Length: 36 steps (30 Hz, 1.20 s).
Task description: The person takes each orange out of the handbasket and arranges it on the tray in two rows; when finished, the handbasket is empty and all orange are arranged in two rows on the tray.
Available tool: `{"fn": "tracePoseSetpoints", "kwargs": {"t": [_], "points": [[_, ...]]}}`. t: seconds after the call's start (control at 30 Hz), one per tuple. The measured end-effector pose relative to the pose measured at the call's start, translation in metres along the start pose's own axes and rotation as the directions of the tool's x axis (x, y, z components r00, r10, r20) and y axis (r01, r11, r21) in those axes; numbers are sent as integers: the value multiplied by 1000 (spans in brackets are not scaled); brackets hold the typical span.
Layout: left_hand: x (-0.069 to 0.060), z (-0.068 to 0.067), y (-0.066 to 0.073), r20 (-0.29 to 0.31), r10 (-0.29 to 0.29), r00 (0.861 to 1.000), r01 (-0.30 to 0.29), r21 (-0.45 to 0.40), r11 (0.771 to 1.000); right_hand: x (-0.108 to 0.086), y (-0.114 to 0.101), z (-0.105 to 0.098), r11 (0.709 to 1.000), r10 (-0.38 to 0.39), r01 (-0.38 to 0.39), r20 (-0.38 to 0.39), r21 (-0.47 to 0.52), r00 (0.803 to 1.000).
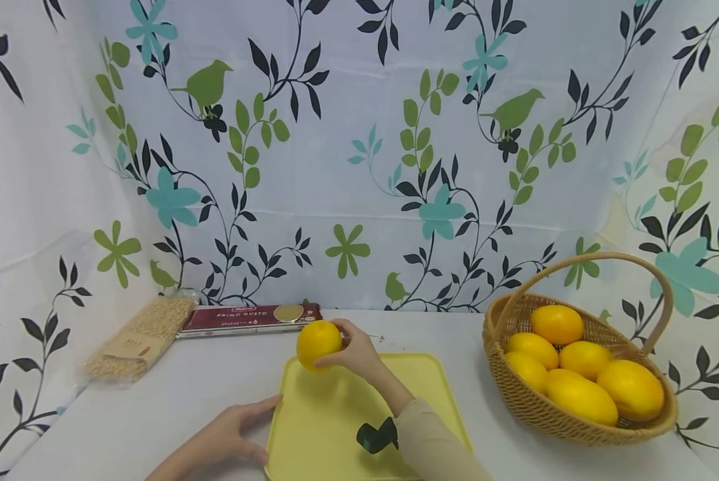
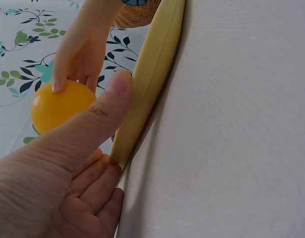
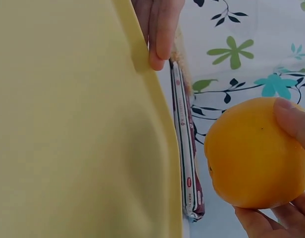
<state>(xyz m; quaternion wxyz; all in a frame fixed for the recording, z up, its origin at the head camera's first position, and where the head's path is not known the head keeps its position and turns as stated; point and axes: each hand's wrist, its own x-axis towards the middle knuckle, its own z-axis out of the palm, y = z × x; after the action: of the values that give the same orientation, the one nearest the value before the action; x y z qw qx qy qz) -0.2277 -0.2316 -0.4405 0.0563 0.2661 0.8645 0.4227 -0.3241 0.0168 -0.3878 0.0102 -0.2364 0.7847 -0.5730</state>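
My right hand (image 1: 359, 351) grips a round orange (image 1: 319, 345), held above the far left corner of a yellow tray (image 1: 311, 441). In the right wrist view the orange (image 3: 259, 153) sits between thumb and fingers, apart from the tray (image 3: 83, 124). My left hand (image 1: 233, 431) is at the tray's left edge, its fingers extended. Seen from the left wrist, that hand's fingertips (image 2: 110, 173) touch the tray's rim (image 2: 147, 79), with the thumb stretched out near it. Nothing is gripped in the left hand.
A wicker basket (image 1: 533, 411) with a tall handle stands on the right, holding several yellow-orange fruits (image 1: 581, 397). At the back left lie a spaghetti packet (image 1: 248, 319) and a clear bag of grains (image 1: 145, 334). Behind the white table (image 1: 173, 381) hangs a patterned curtain (image 1: 335, 187).
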Motion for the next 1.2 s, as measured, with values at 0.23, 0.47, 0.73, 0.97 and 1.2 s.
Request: {"fn": "tracePoseSetpoints", "kwargs": {"t": [0.23,0.47,0.73,0.97,1.2], "points": [[3,-5,4,42,-84,996,86,-67,994,13,8,7,1000,24,-24,-18,-8,1000],[4,-6,4,47,-73,996,75,-62,995,17,13,18,998,58,-59,-39,-35,998],[5,-3,3,60,-76,995,81,-89,993,16,19,30,994,92,-93,-12,-58,996],[7,0,3,61,-74,995,78,-70,995,13,22,30,993,78,-77,-2,-88,997],[5,-3,0,47,-57,997,59,-38,998,17,28,35,995,88,-88,2,-45,996]]}}
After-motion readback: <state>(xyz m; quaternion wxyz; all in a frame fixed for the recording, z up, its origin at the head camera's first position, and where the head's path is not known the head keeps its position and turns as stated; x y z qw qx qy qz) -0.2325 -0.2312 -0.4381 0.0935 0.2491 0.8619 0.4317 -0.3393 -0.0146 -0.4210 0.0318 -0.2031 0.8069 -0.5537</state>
